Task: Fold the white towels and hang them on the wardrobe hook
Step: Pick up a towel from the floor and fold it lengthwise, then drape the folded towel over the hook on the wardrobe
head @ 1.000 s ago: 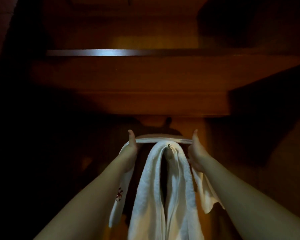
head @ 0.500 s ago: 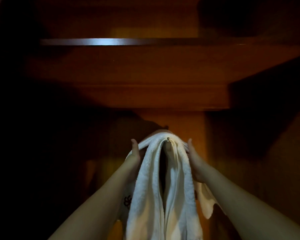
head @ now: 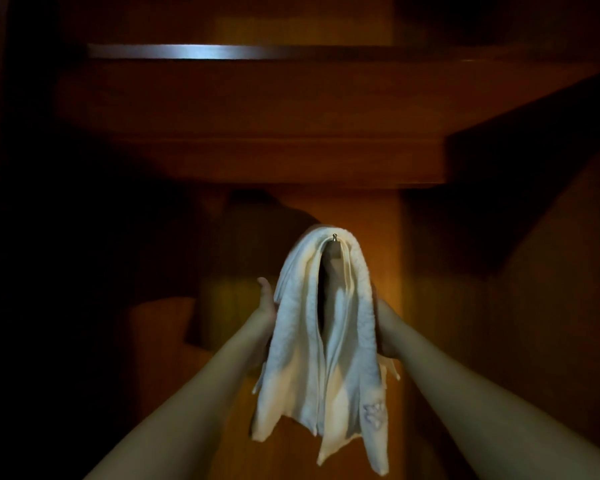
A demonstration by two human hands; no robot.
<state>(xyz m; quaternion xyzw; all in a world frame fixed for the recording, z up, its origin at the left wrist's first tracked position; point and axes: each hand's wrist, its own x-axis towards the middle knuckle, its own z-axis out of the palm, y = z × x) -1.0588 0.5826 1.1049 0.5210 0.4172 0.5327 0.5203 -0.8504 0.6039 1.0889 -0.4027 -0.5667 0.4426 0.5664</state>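
Note:
White towels (head: 357, 327) hang folded over a small metal hook (head: 335, 236) on the wardrobe's back panel, their ends dangling below. An embroidered mark shows on the lower right end. My left hand (head: 266, 303) rests against the towels' left side, thumb up. My right hand (head: 383, 327) is on the right side, mostly hidden behind the cloth. Whether either hand pinches the cloth is hidden.
A wooden shelf (head: 257, 154) juts out above the hook. Higher up runs a metal hanging rail (head: 201, 51). Dark wardrobe walls close in on the left and right. The lit back panel (head: 385, 244) is behind the towels.
The second towel, held stretched above the hook, has come down over it. My hands have slid down the towels' sides, and the view has tilted downward.

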